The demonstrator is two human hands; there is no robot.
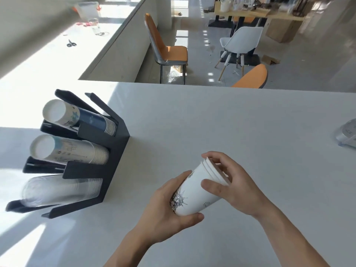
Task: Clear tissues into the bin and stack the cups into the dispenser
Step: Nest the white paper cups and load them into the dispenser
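**Cups nested and ready for the rack**

Nearest the camera, above the white worktop (221,120), a person holds a short stack of white paper cups (196,191) between both hands. The left hand (165,207) wraps the closed base end, thumb and fingers curled round it; the right hand (229,182) grips the rim end, fingertips over the open mouth. The stack lies tilted, its long axis running from lower left to upper right, base pointing down towards the person's left. Several rims show nested at the top, and a black line drawing marks the side.

Farther off to the left, well apart from the hands, stands the black cup dispenser (113,151), three sloping troughs each already carrying a row: dark blue printed cups (81,120) above, pale printed cups (69,151) in the middle, clear plastic cups (59,189) below. The left hand is nearer to it, so the stack would likely travel leftward. No tissues or bin are visible.
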